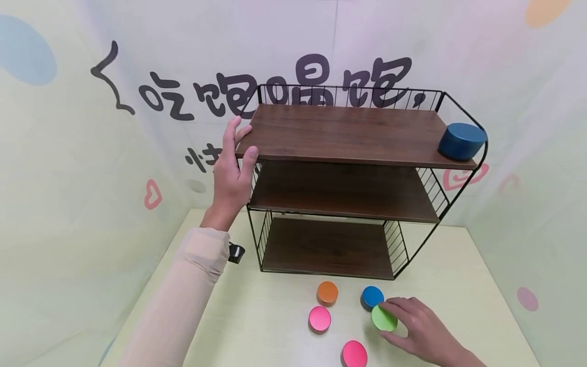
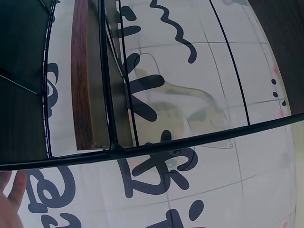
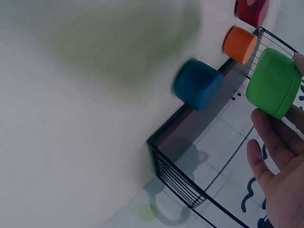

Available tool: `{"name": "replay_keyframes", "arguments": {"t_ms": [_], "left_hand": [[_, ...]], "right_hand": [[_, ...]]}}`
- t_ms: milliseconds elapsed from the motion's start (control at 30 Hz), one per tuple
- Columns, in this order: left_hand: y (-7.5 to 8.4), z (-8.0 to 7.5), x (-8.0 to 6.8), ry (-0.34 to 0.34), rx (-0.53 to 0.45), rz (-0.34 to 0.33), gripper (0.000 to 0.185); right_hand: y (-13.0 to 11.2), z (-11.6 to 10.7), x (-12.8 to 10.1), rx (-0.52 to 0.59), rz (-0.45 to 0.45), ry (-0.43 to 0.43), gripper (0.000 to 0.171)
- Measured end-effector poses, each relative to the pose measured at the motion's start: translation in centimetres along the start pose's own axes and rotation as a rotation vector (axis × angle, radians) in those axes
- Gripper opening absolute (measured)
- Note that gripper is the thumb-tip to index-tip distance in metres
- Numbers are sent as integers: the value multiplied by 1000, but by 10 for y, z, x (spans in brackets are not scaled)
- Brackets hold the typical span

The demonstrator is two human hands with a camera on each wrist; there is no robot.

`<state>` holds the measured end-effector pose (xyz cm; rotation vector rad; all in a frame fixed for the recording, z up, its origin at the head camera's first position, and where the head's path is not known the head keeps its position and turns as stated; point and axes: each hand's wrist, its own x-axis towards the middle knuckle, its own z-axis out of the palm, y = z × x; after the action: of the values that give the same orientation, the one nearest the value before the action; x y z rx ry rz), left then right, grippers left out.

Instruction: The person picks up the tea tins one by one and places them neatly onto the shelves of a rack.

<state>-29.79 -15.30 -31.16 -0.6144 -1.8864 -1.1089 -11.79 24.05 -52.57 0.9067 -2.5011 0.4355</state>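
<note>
My left hand (image 1: pixel 236 163) grips the front left corner of the top shelf of a black wire rack (image 1: pixel 463 188) with three dark wood boards; in the left wrist view only its fingertips (image 2: pixel 12 199) show below the rack's wire (image 2: pixel 142 148). My right hand (image 1: pixel 412 326) holds a round green tin (image 1: pixel 383 318) at the table, pinched between thumb and fingers; the green tin (image 3: pixel 273 83) looks lifted slightly in the right wrist view. A small blue tin (image 1: pixel 372 297) sits just beside it. A larger blue tin (image 1: pixel 460 141) rests on the top shelf's right end.
An orange tin (image 1: pixel 327 293) and two pink tins (image 1: pixel 319 319) (image 1: pixel 354 354) lie on the pale table (image 1: pixel 257 326) in front of the rack. Printed walls close in on the left, back and right. The middle and bottom shelves hold nothing.
</note>
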Motion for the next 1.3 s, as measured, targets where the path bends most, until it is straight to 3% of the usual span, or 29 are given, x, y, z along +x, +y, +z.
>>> {"name": "replay_keyframes", "arguments": {"t_ms": [200,700,1300], "left_hand": [[1,0,2,6,-1,5,64],[0,-1,0,4,0,-1,63],[-1,-1,-1,-3,-2,-1,63]], "right_hand": [[4,-13,13,6,-73,96,56],[13,-48,43,-16,-153,151,57],[19,-87,76,-68,-195,125,63]]}}
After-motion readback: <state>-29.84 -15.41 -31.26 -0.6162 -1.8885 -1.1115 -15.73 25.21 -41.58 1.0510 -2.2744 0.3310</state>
